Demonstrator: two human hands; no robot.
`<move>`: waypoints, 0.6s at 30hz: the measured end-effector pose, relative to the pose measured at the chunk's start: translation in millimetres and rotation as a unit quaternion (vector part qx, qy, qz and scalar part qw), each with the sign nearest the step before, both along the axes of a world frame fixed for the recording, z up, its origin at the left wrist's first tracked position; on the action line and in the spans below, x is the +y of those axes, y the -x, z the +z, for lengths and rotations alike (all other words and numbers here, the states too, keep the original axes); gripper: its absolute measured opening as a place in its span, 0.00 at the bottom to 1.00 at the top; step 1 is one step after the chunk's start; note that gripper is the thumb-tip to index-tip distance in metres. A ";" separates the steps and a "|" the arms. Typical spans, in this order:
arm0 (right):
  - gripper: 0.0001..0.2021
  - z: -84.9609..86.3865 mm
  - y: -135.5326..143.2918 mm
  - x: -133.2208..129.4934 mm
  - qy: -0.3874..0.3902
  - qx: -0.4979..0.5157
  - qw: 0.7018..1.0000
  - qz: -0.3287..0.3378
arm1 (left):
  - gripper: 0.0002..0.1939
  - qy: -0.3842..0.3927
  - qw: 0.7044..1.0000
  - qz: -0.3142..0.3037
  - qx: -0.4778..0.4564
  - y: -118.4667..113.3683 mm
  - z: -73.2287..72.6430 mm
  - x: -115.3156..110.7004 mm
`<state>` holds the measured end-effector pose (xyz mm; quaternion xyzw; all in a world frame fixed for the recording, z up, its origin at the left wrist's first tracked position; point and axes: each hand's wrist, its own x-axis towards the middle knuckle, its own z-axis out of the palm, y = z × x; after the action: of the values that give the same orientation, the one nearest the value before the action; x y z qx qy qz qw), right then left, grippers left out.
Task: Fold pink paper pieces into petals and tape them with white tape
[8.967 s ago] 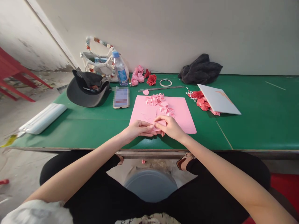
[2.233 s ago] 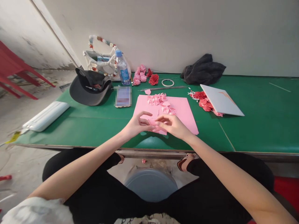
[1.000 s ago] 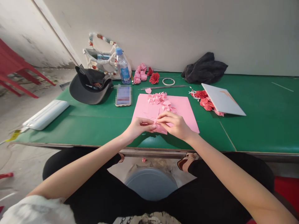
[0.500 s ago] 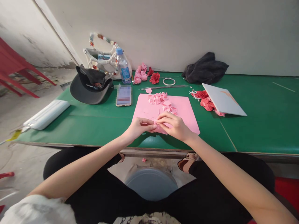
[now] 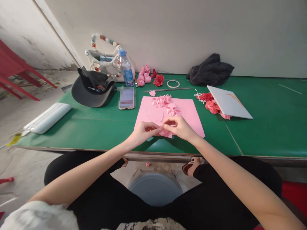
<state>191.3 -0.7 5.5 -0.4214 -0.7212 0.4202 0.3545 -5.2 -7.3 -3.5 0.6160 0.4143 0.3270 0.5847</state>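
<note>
My left hand (image 5: 145, 131) and my right hand (image 5: 177, 127) meet over the front part of a pink paper sheet (image 5: 187, 110). Thumb and fingers of both are pinched together on a small pink paper piece (image 5: 162, 126), mostly covered by the fingertips. Folded pink paper pieces (image 5: 163, 101) lie heaped on the sheet's far part, with another heap (image 5: 173, 110) just beyond my right hand. Close in front of my fingers, a cut pink scrap (image 5: 155, 115) rests on the sheet.
Behind the sheet are thin wires (image 5: 170, 90), a roll of tape (image 5: 173, 83), red paper roses (image 5: 158, 80) and pink paper flowers (image 5: 144, 76). A phone (image 5: 127, 98), bottle (image 5: 126, 68) and cap (image 5: 92, 88) stand left. A white board (image 5: 229, 101) leans on red flowers (image 5: 212, 105) at right.
My right hand's fingers have curled in more, and its fingertips have shifted slightly at the paper piece. The left hand stays nearly in place; the scrap beyond shows more.
</note>
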 end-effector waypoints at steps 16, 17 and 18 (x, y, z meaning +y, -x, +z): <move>0.10 -6.4 10.6 -8.5 0.007 0.050 0.996 -0.068 | 0.16 0.048 0.998 0.005 -0.047 -2.9 -3.8 -2.6; 0.10 -7.1 10.8 -8.7 0.007 0.049 0.996 -0.071 | 0.16 0.051 0.998 0.004 -0.048 -3.2 -4.1 -2.8; 0.10 -7.7 11.1 -9.0 0.006 0.049 0.996 -0.073 | 0.16 0.054 0.997 0.005 -0.049 -3.5 -4.3 -3.1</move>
<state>180.2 -9.7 -2.2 -0.4539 -0.6682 0.4172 0.4165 -1.6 -10.4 -7.8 0.5651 0.4048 0.3368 0.6351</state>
